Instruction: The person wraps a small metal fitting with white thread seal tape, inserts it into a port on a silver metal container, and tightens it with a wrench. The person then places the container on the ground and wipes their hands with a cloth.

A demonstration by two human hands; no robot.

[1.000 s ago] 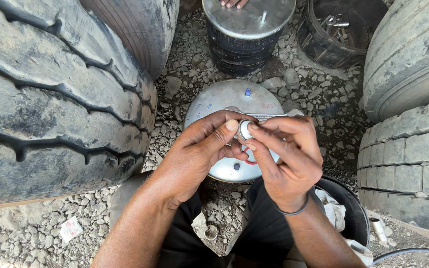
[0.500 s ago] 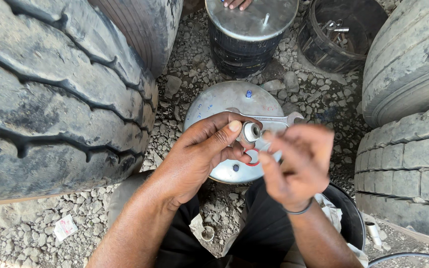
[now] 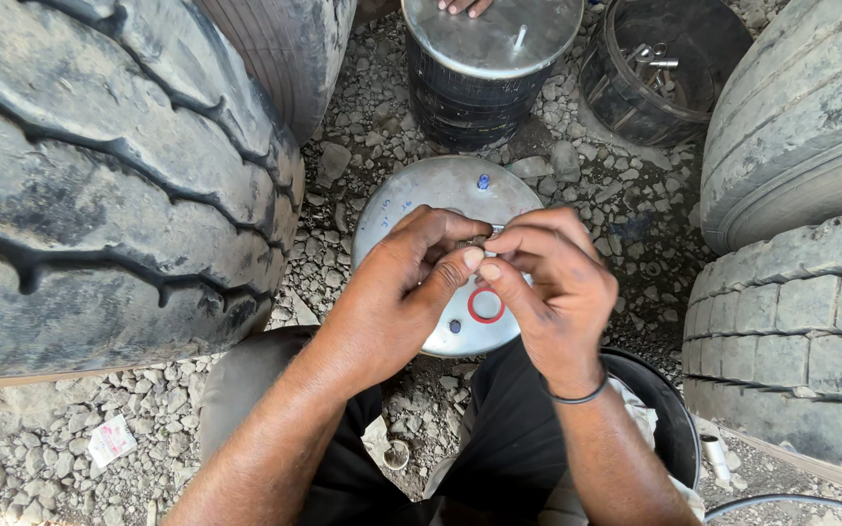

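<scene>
- In the middle of the frame, both hands meet over a round metal plate (image 3: 411, 200) lying on the gravel ground (image 3: 70, 419).
- Change from a moment ago: the pale ring-shaped fitting that showed between the fingers half a second back is now hidden, tucked inside the pinch.
- The right hand (image 3: 553, 292) was blurred then and higher; now it is sharp and settled against the left hand (image 3: 397, 287), thumbs nearly touching.
- A red ring (image 3: 485, 305) on the plate is now uncovered, just below the two thumbs, lying flat around a hole.
- My read: the small part has gone from being shown to being worked in close, fingertip to fingertip.
- Left fingers (image 3: 450, 232): curled together, tips pressed on a small metal piece (image 3: 482, 241) that barely peeks out.
- Right fingers (image 3: 528, 244): bent in and closed on the same small piece from the other side; what exactly it is, I cannot tell.
- A dark band (image 3: 577, 397) sits on the right wrist.
- Upper centre: a black cylinder with a metal top (image 3: 489, 44), another person's fingertips at the very top edge.
- Upper right: a dark tub (image 3: 626, 88) with metal bits.
- Big tyres left (image 3: 99, 175) and right (image 3: 791, 292).
</scene>
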